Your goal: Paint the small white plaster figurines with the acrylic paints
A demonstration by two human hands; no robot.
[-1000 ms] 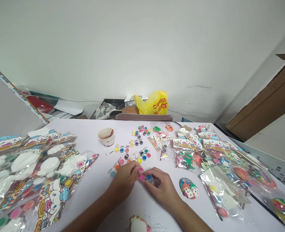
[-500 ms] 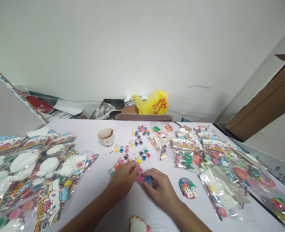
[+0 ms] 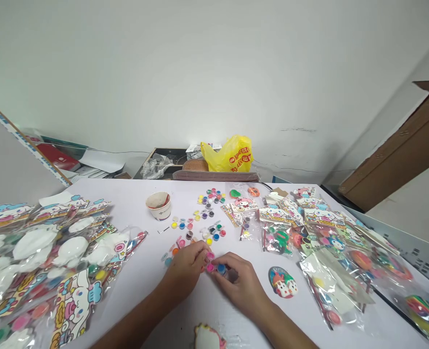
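Between my two hands is a strip of small paint pots (image 3: 209, 267), with pink ones and a blue one showing. My left hand (image 3: 188, 263) has its fingers curled in at the strip's left side, by the pink pots. From the right, my right hand (image 3: 240, 278) grips the strip with thumb and fingers around the blue pot. Part of the strip is hidden by the fingers. Just behind my left hand lie more pots with orange and teal paint (image 3: 171, 254). A painted figure (image 3: 283, 282) lies right of my right hand, and a partly painted white piece (image 3: 207, 336) is at the near edge.
More paint pot strips (image 3: 214, 232) lie farther back, near a paper cup (image 3: 158, 205) with a red-stained rim. Bagged white figures (image 3: 71, 249) cover the left side. Bagged painted pieces (image 3: 321, 232) fill the right. A yellow plastic bag (image 3: 229, 155) sits behind the table.
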